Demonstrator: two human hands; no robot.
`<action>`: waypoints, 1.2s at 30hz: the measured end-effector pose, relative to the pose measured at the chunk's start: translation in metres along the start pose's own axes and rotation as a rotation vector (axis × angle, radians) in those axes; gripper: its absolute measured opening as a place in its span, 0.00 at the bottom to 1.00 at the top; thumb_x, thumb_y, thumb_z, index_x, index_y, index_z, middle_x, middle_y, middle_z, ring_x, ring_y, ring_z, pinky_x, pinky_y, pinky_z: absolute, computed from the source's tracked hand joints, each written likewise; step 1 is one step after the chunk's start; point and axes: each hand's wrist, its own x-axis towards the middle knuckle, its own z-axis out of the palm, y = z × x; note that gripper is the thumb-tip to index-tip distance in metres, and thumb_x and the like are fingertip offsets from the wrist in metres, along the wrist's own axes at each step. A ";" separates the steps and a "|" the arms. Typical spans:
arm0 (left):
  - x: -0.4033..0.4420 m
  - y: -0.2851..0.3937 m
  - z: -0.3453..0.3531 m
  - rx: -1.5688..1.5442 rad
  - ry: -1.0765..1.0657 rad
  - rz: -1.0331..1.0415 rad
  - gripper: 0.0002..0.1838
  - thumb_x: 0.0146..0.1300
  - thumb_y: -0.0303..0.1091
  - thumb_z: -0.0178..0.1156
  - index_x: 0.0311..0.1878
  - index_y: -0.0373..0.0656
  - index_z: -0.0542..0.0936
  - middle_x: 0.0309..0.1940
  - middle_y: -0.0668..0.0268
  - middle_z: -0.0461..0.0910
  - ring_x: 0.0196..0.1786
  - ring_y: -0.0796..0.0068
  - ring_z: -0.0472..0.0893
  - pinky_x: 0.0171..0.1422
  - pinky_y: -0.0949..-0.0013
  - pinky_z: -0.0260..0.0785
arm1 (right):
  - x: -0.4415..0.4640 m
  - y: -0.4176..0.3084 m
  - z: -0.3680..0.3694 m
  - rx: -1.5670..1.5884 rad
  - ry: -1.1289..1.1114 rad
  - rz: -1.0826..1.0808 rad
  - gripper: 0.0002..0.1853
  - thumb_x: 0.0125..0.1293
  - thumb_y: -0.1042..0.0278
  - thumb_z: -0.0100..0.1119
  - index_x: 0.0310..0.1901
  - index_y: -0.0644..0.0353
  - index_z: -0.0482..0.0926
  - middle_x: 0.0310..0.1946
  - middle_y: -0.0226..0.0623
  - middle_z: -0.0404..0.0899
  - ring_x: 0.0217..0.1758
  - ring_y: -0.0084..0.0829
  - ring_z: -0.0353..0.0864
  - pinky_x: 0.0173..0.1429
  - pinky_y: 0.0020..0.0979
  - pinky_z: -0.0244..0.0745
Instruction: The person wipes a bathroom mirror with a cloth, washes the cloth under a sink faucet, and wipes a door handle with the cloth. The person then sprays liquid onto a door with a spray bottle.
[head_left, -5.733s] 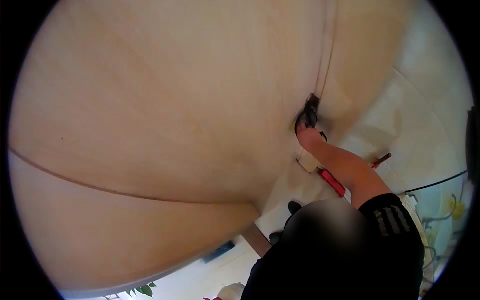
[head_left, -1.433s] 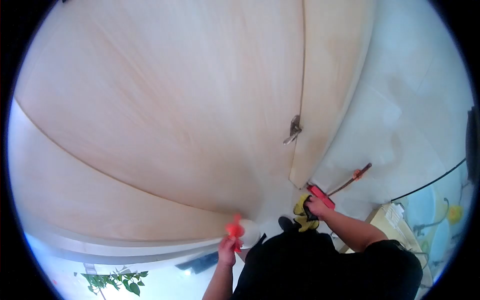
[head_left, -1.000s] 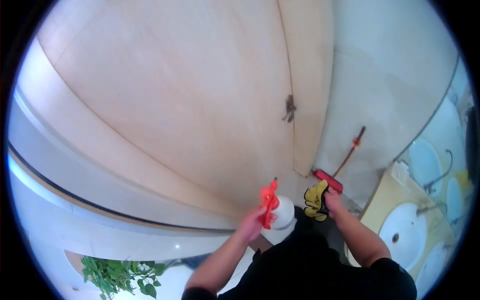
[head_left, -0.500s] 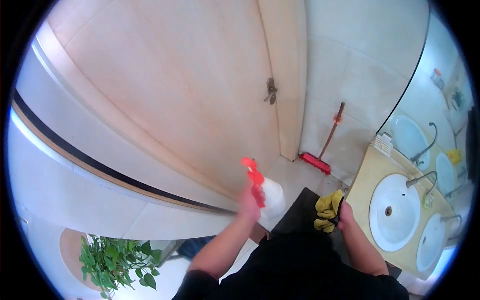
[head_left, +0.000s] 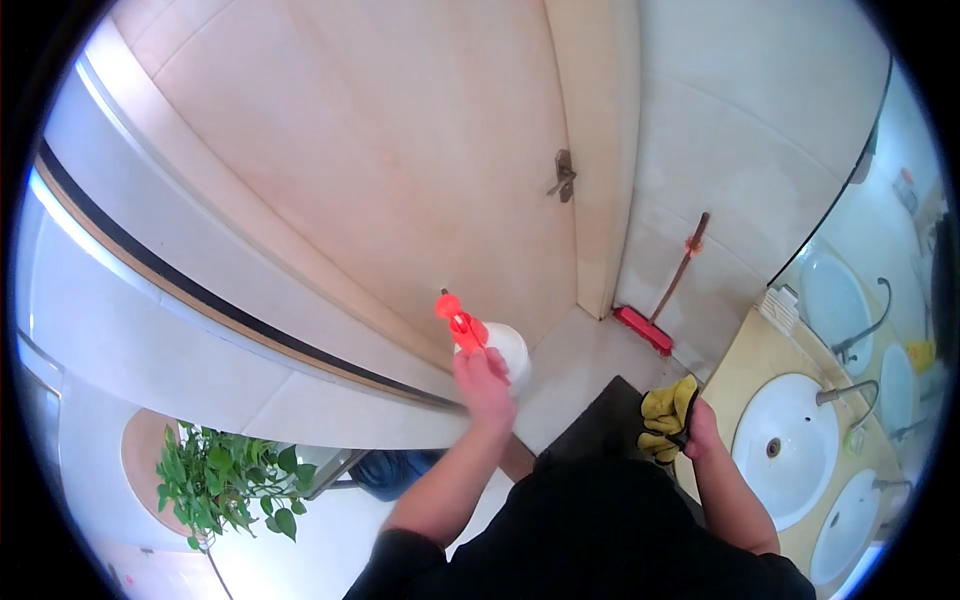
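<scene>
My left hand (head_left: 483, 385) is wrapped round the neck and trigger of a spray bottle, with its red spray head (head_left: 462, 322) above and its white body (head_left: 507, 350) partly behind my fingers. The nozzle points at the closed beige door (head_left: 380, 170), a short way in front of it. On the right, my right hand (head_left: 703, 430) grips a pair of yellow and black work gloves (head_left: 668, 412) beside the washbasin counter. Its fingertips are partly hidden behind the gloves.
A white washbasin (head_left: 762, 460) is set in the yellow counter (head_left: 755, 350), under a mirror. A red push broom (head_left: 643, 330) leans against the tiled wall by the door frame. A dark mat (head_left: 595, 425) lies on the floor. At the lower left hangs a green leafy plant (head_left: 225, 480).
My left hand has moved left with the spray bottle, whose nozzle now aims more toward the door. The view has turned slightly. My right hand still holds the gloves.
</scene>
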 end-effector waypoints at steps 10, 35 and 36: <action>0.014 0.001 0.036 0.124 -0.114 -0.028 0.06 0.71 0.38 0.47 0.40 0.47 0.69 0.25 0.74 0.73 0.24 0.83 0.70 0.25 0.75 0.61 | -0.007 -0.010 0.026 0.033 -0.044 0.069 0.20 0.72 0.53 0.45 0.48 0.62 0.76 0.39 0.44 0.81 0.39 0.44 0.83 0.42 0.44 0.80; 0.007 0.263 0.193 -0.153 -0.215 0.535 0.11 0.72 0.39 0.47 0.38 0.42 0.69 0.24 0.70 0.72 0.22 0.79 0.69 0.26 0.73 0.62 | -0.005 -0.026 0.012 0.123 -0.066 -0.011 0.20 0.70 0.51 0.46 0.45 0.63 0.76 0.39 0.47 0.81 0.40 0.48 0.82 0.45 0.47 0.79; 0.006 0.268 0.190 -0.169 -0.198 0.524 0.11 0.72 0.39 0.47 0.37 0.42 0.69 0.24 0.70 0.72 0.21 0.80 0.68 0.26 0.73 0.62 | -0.002 -0.025 0.007 0.152 -0.063 -0.024 0.20 0.70 0.52 0.45 0.45 0.62 0.76 0.39 0.47 0.81 0.40 0.48 0.82 0.45 0.47 0.79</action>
